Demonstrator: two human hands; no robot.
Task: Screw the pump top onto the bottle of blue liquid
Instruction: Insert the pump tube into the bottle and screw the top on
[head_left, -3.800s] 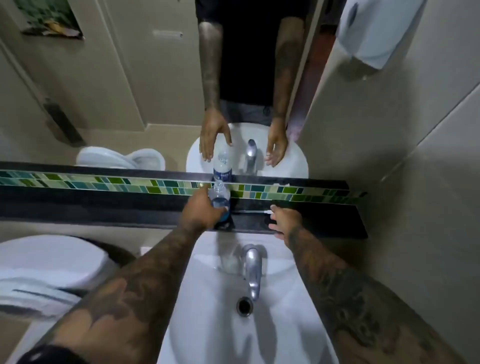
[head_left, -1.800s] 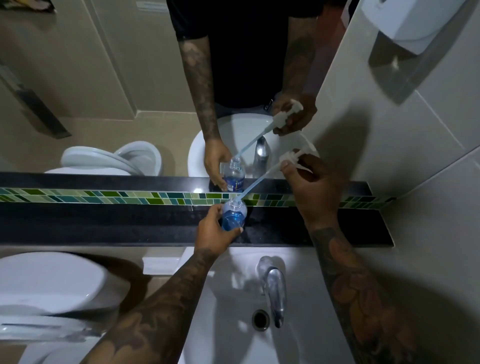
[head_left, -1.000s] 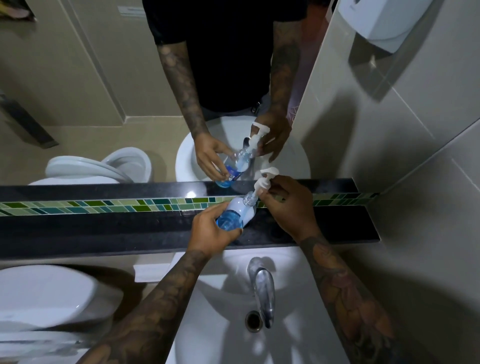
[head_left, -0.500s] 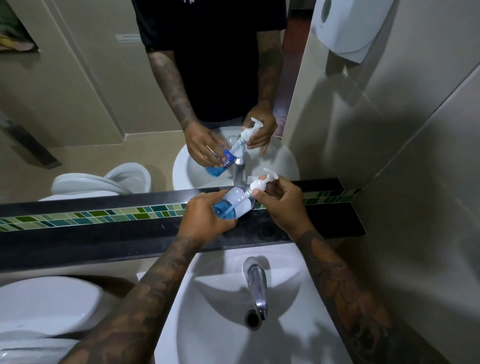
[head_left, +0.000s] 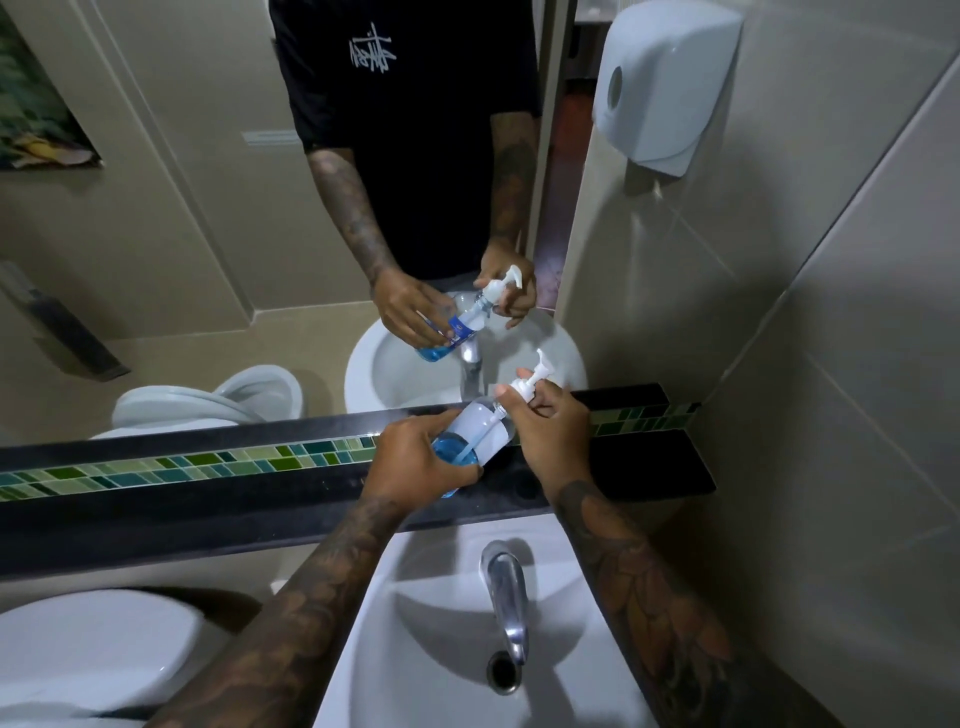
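Now | left hand (head_left: 415, 460) grips tilted bottle (head_left: 480, 434) | right hand (head_left: 550, 431) pinches pump top (head_left: 530, 382) at its neck

Left hand (head_left: 415, 462): fingers curled closed in a grasp, palm facing 3 o'clock, tattooed forearm entering from 7 o'clock. Right hand (head_left: 550, 436): fingertips (head_left: 506, 392) pinched together toward 11 o'clock, tattooed forearm entering from 5 o'clock.

Mirrored, unreadable white script on black shirt (head_left: 410, 130); bottle (head_left: 475, 434) label illegible.
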